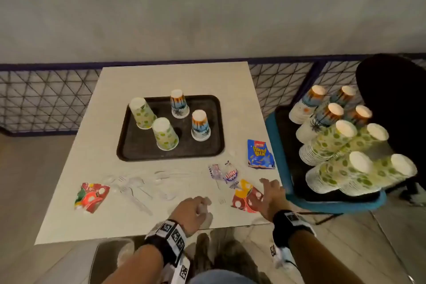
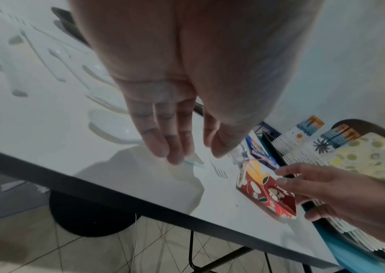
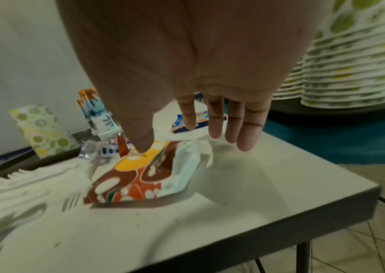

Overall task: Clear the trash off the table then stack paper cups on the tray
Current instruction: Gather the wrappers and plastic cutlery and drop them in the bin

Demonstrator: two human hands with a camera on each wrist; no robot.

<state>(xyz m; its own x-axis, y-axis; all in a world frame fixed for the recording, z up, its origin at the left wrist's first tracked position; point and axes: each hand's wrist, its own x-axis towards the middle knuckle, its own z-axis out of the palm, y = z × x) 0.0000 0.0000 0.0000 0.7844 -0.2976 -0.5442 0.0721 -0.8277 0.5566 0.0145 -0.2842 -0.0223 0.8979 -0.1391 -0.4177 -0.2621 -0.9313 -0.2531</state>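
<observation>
A brown tray on the white table holds several upside-down paper cups: two green-spotted and two with palm prints. Trash lies in front of it: a flattened red carton, a red-and-yellow carton, a blue snack packet, small wrappers and clear plastic cutlery. My right hand is spread just over the red-and-yellow carton, thumb at its yellow end. My left hand hovers near the front edge, fingers straight, holding nothing.
Tall stacks of paper cups lie on a dark tray on a teal chair right of the table. A black chair back stands behind them. A wire-mesh railing runs along the far side. Tiled floor lies below the front edge.
</observation>
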